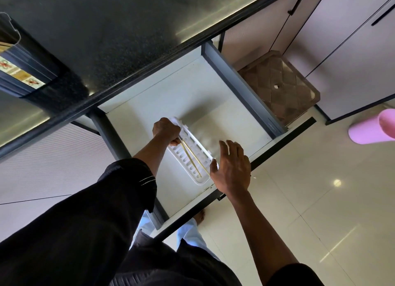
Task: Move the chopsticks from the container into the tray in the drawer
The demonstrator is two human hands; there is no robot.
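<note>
A dark speckled countertop (102, 39) fills the upper part of the view, and a pale open drawer (154, 106) juts out below its edge over a glossy tiled floor (320, 211). Just past the drawer's far side sits a brown see-through bin (282, 89), and a pink cup (374, 128) lies on its side on the floor near the right edge. On the counter at the left edge stands a dark container (19, 67) with a patterned label. Inside the drawer, close to its front edge, lies a white slotted tray (188, 157), set diagonally. The left hand (166, 130), reaching out of a black sleeve (119, 191), is closed around the upper ends of a pair of light wooden chopsticks (193, 157), which slant down into the tray with their tips near its lower end. The right hand (232, 168) is open with fingers spread, gripping nothing, its thumb just beside the tray's lower corner.
</note>
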